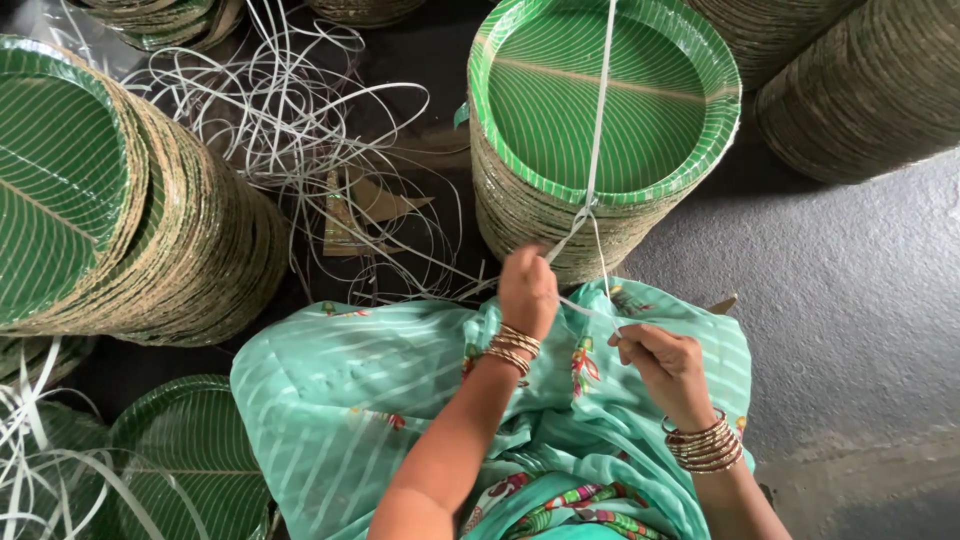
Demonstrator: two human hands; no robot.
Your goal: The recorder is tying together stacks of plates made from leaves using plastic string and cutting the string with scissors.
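The left hand pinches a white plastic strap at its knot, the fingertips hidden behind the knuckles. The right hand curls shut around the strap's loose end. The strap runs up over a stack of green leaf-print paper plates, its top end cut off. Loose straps tangle beside a leaning plate stack.
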